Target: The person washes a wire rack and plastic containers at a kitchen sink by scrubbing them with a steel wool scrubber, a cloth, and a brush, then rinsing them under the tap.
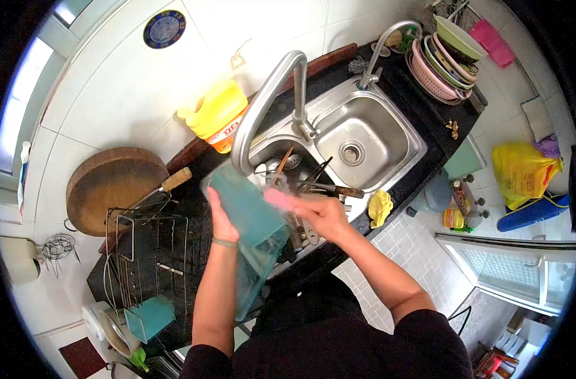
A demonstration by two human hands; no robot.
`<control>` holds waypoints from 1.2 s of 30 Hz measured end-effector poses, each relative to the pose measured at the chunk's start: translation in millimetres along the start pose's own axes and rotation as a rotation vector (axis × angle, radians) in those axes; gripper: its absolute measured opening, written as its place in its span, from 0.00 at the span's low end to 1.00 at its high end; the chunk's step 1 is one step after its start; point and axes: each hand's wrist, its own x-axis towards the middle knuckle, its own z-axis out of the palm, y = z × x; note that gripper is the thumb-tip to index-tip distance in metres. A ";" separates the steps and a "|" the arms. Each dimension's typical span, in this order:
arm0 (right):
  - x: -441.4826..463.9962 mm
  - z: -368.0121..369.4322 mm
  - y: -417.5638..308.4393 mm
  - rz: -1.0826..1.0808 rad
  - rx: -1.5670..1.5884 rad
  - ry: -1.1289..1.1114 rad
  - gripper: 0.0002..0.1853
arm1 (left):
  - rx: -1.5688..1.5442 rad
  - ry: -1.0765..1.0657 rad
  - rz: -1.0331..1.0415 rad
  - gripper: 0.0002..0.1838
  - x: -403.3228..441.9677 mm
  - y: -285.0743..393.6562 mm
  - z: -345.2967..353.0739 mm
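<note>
A teal, see-through plastic container [253, 218] is tilted over the left basin. My left hand [222, 218] grips its left side, with the thumb along the edge. In my right hand [323, 215] is a pink sponge or cloth [278, 198], blurred, against or close to the container's right side. Beneath and behind them the left basin holds utensils, among them a wooden-handled tool [348, 191] and a ladle [292, 161]. The tall faucet [297, 95] arches over the container's upper end.
The right basin [364, 136] lies beyond my right hand. A yellow cloth [380, 208] rests on the sink's front edge. A yellow jug [217, 114], a round wooden board [105, 189] and a wire rack [149, 252] stand to the left. Stacked basins and colanders [443, 69] are at the back right.
</note>
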 end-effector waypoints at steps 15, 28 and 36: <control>65.5 6.3 -12.8 0.017 -0.058 0.074 0.12 | 0.164 -0.003 -0.156 0.33 11.8 -34.0 29.5; 33.3 6.6 -10.7 0.090 -0.053 0.112 0.13 | 0.167 0.054 -0.193 0.32 4.8 -41.7 29.3; 39.5 12.9 -20.4 0.065 -0.095 0.118 0.13 | 0.087 0.050 -0.118 0.33 15.2 -41.9 27.5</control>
